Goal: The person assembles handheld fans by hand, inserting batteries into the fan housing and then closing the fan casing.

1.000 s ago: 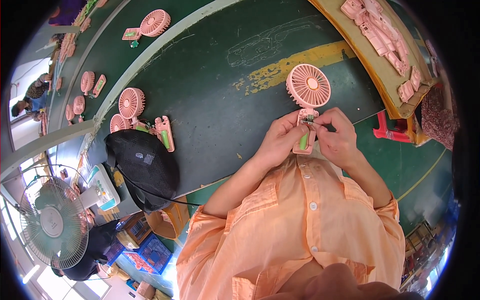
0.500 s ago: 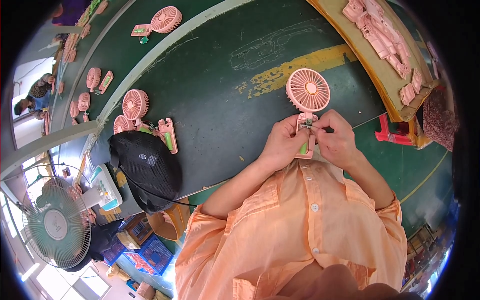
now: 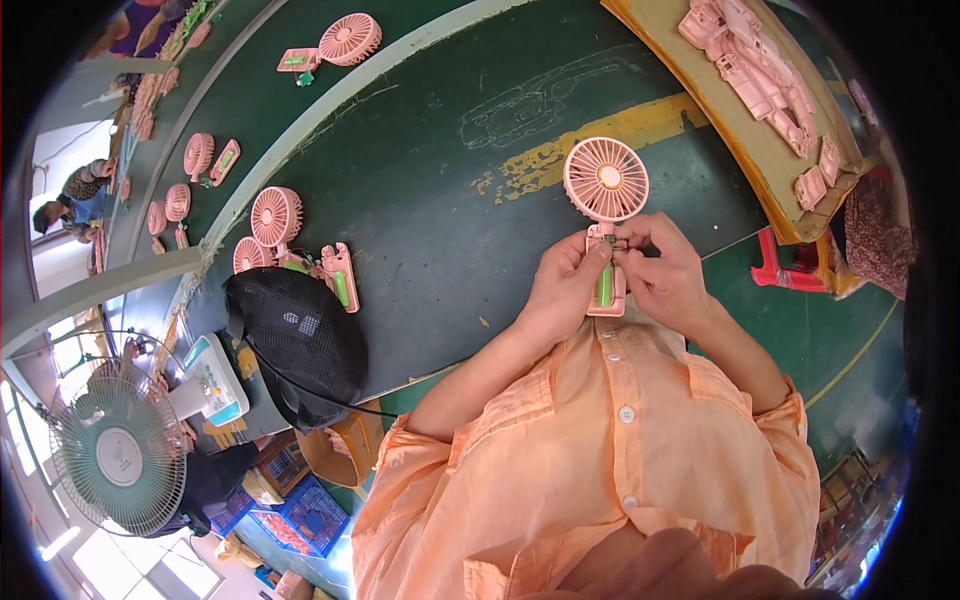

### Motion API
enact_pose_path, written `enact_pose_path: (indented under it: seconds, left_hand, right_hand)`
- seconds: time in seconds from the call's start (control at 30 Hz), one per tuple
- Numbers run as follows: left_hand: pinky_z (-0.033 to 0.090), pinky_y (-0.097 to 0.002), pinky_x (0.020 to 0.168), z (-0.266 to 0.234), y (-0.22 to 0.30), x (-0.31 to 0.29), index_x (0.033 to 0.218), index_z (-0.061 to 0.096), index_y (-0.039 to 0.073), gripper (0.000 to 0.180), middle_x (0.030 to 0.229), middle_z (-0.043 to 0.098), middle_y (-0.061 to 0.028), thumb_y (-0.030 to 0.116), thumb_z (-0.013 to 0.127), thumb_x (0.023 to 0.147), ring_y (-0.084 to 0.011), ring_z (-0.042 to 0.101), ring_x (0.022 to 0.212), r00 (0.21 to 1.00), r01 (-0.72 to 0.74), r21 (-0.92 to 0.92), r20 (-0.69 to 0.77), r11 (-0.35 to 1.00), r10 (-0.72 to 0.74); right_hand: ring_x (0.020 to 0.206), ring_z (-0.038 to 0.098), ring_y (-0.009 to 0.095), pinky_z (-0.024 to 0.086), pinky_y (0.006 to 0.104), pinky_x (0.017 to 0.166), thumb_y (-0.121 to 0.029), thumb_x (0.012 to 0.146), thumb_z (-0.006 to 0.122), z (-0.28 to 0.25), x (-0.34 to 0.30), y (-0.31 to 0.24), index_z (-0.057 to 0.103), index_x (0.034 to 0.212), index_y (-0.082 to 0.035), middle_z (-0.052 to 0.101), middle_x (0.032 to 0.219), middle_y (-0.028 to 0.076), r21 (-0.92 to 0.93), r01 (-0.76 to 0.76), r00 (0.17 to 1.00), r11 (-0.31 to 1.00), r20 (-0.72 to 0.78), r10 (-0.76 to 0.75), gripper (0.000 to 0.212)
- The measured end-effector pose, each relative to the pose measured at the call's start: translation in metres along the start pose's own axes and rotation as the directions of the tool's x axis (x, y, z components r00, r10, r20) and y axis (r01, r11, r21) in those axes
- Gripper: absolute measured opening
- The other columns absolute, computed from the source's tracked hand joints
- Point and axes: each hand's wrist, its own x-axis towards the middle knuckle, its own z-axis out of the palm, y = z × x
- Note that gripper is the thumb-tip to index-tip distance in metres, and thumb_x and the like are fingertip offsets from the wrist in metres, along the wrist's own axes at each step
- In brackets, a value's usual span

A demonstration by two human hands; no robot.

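A pink handheld fan [image 3: 607,180] lies face up near the table's front edge, its round grille pointing away from me. Its handle is open and shows a green battery [image 3: 604,287] and a small circuit board [image 3: 608,240]. My left hand [image 3: 562,285] grips the handle from the left, thumb pressed beside the board. On the other side, my right hand [image 3: 664,272] has its fingers pinched together at the board's right edge. Whatever those fingertips hold, if anything, is too small to make out.
On the left lie several pink fans [image 3: 276,216] with opened handles, beside a black mesh bag [image 3: 300,340]. A desk fan [image 3: 120,455] stands at lower left. A cardboard box [image 3: 735,130] of pink parts sits at upper right. A conveyor [image 3: 225,105] runs beyond, with a person working there.
My right fingers have shifted slightly up along the handle. The fan has moved a little left, and more of its green battery shows now.
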Motion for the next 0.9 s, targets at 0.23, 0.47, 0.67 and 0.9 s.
enact_pose_path:
  seconds: [0.23, 0.47, 0.67, 0.9]
  left_hand:
    - [0.049, -0.0217, 0.062, 0.006, -0.003, -0.002, 0.106, 0.059, 0.0, 0.019, 0.087, 0.064, -0.0015, 0.01, 0.044, 0.099, -0.0055, 0.058, 0.072, 0.996, -0.033, 0.08, -0.08, 0.996, 0.039]
    - [0.051, -0.0227, 0.065, 0.006, -0.005, -0.001, 0.107, 0.059, -0.001, 0.019, 0.092, 0.065, -0.0044, 0.01, 0.046, 0.098, -0.0075, 0.06, 0.074, 0.996, -0.042, 0.052, -0.082, 0.998, 0.046]
    - [0.058, -0.034, 0.076, 0.006, -0.001, 0.002, 0.112, 0.055, -0.003, 0.024, 0.099, 0.064, -0.0117, 0.015, 0.046, 0.099, -0.0193, 0.066, 0.083, 0.998, 0.0, -0.162, -0.061, 0.987, -0.01]
    - [0.059, -0.0339, 0.074, 0.007, 0.0, 0.002, 0.112, 0.055, -0.003, 0.024, 0.098, 0.063, -0.0115, 0.015, 0.046, 0.099, -0.0192, 0.066, 0.083, 0.996, 0.02, -0.138, -0.079, 0.99, -0.032]
  right_hand:
    - [0.083, 0.061, 0.022, 0.053, 0.0277, 0.064, 0.009, 0.076, 0.064, 0.002, -0.004, -0.003, 0.059, 0.07, 0.003, 0.062, 0.093, 0.011, 0.081, -0.06, 0.998, 0.995, -0.003, 0.061, 0.01]
    - [0.08, 0.061, 0.022, 0.051, 0.0279, 0.063, 0.011, 0.078, 0.064, -0.001, -0.002, 0.004, 0.059, 0.074, 0.003, 0.063, 0.092, 0.011, 0.131, -0.002, 1.0, 0.991, 0.029, -0.002, 0.01]
    - [0.081, 0.061, 0.027, 0.053, 0.0334, 0.063, 0.006, 0.073, 0.068, -0.02, 0.005, 0.015, 0.06, 0.076, 0.004, 0.063, 0.093, 0.012, -0.111, 0.155, 0.985, 0.982, -0.057, -0.162, 0.009]
    - [0.079, 0.061, 0.027, 0.052, 0.0357, 0.062, 0.007, 0.065, 0.066, -0.024, 0.008, 0.021, 0.059, 0.072, 0.006, 0.061, 0.089, 0.012, -0.219, 0.439, 0.898, 0.871, 0.145, -0.416, 0.011]
